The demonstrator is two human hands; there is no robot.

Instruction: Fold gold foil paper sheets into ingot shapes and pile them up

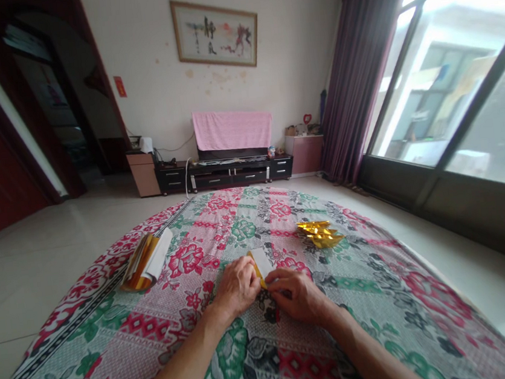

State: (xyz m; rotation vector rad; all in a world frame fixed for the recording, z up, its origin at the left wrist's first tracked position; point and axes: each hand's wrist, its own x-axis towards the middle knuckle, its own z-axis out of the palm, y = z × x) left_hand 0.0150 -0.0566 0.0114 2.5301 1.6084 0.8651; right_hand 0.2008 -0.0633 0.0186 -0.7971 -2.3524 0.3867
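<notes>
A small piece of white and gold paper (262, 262) lies at the middle of the patterned cloth, between my two hands. My left hand (240, 285) has its fingers closed on the paper's left edge. On the paper's near right corner, my right hand (299, 293) pinches with its fingers bent together. Several folded shiny gold pieces (320, 234) sit together to the right, beyond my right hand. At the left is a loose stack of gold and white paper sheets (147, 261), curled at the edges.
The round table's floral cloth (196, 336) spreads under everything. Beyond it stand a low black cabinet (232, 173) and a screen draped with a pink cloth (233, 129). A purple curtain (365, 61) and large windows are at the right.
</notes>
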